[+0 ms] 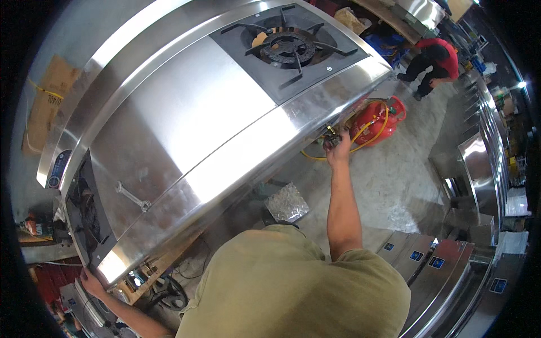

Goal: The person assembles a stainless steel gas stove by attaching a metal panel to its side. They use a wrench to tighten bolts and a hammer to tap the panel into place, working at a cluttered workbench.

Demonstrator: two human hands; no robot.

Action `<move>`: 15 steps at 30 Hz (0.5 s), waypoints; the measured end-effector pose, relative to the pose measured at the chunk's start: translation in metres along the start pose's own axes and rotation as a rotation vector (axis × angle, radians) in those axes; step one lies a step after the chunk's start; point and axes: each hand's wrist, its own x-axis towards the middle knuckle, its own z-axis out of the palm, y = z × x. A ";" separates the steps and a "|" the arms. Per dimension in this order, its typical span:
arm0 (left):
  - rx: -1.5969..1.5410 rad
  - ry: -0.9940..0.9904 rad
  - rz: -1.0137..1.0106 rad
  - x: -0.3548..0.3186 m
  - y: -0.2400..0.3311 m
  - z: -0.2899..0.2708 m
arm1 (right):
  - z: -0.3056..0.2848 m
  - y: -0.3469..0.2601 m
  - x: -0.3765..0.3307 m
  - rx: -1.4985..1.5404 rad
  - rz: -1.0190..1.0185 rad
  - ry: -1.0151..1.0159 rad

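stove body: a long stainless steel range point(186, 124) is seen from above, bent by the lens; its near left end is cut off by shadow at the frame's rim.
burner: a black cast-iron ring burner point(288, 48) is set in a dark recessed panel at the far right end of the top; a small orange piece beside it is too small to identify.
left panel: a second dark opening point(84, 211) is glimpsed at the left end, its inside hard to make out.
gas cylinder: a red cylinder point(375, 119) is laid on the concrete floor below the right end, partly hidden by the stove edge.
hose: a yellow hose point(360, 141) is looped from the cylinder toward the stove's underside.
other person: a figure in a red top point(437, 62) is bent over in the far aisle.
spanner: a steel spanner point(132, 197) is left lying on the stove top, untouched.
right hand: the right hand point(336, 147) is closed around a small brass valve fitting point(332, 136) under the front edge; the fitting is mostly covered by the fingers.
left hand: the left hand point(92, 281) is laid against the stove's lower left corner; whether it grips is not discernible.
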 end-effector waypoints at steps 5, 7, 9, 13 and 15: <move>0.038 0.010 -0.036 -0.001 -0.004 0.001 | 0.009 -0.004 -0.003 0.036 0.033 -0.001; 0.015 0.008 -0.036 0.000 -0.003 0.001 | 0.010 -0.004 -0.001 0.031 0.005 0.009; 0.037 0.012 -0.034 0.001 0.000 0.006 | 0.014 -0.002 0.007 0.016 -0.100 -0.010; 0.032 -0.020 -0.056 0.002 -0.003 0.005 | 0.008 0.001 0.014 0.014 0.007 -0.016; 0.014 -0.039 -0.050 0.002 -0.004 0.005 | 0.008 0.003 0.014 0.007 0.017 0.015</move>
